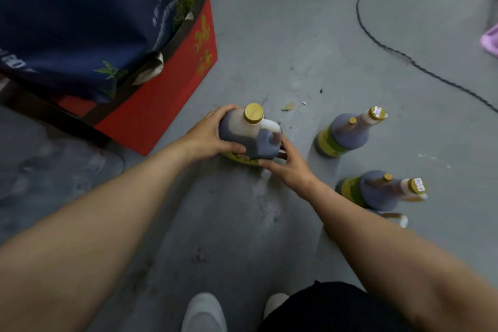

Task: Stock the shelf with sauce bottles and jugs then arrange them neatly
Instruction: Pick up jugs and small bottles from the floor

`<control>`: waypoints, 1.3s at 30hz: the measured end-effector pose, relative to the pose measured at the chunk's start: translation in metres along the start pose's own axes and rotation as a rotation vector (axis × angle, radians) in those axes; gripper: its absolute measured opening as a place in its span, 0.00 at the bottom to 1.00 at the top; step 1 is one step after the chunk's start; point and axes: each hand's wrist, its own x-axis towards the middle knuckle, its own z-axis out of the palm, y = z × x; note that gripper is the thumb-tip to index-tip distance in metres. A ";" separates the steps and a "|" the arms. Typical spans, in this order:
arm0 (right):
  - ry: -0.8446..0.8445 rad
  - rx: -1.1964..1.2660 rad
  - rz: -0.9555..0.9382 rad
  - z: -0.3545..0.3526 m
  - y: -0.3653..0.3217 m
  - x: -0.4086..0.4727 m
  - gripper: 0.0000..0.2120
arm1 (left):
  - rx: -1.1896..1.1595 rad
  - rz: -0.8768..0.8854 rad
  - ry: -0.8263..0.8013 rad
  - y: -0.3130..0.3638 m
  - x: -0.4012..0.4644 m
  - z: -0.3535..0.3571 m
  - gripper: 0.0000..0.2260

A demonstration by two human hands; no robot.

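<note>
Both hands grasp one dark-filled plastic sauce jug with a gold screw cap and moulded handle (250, 135), low over or on the grey concrete floor (296, 35); contact cannot be confirmed. The left hand (210, 135) wraps the far-left shoulder, and the right hand (285, 164) cups the near-right side by the handle, apparently to steady a heavy load. Right of it, well apart, stand two jug-and-bottle bundles with yellow-green labels (347, 135) (377, 191), probably staged for stocking. A red carton under a navy printed bag (167, 105) sits far left. No shelf is visible.
</note>
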 end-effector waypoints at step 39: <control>-0.258 0.406 0.658 -0.038 -0.208 -0.221 0.26 | -0.781 -0.673 0.005 0.183 -0.229 -0.078 0.29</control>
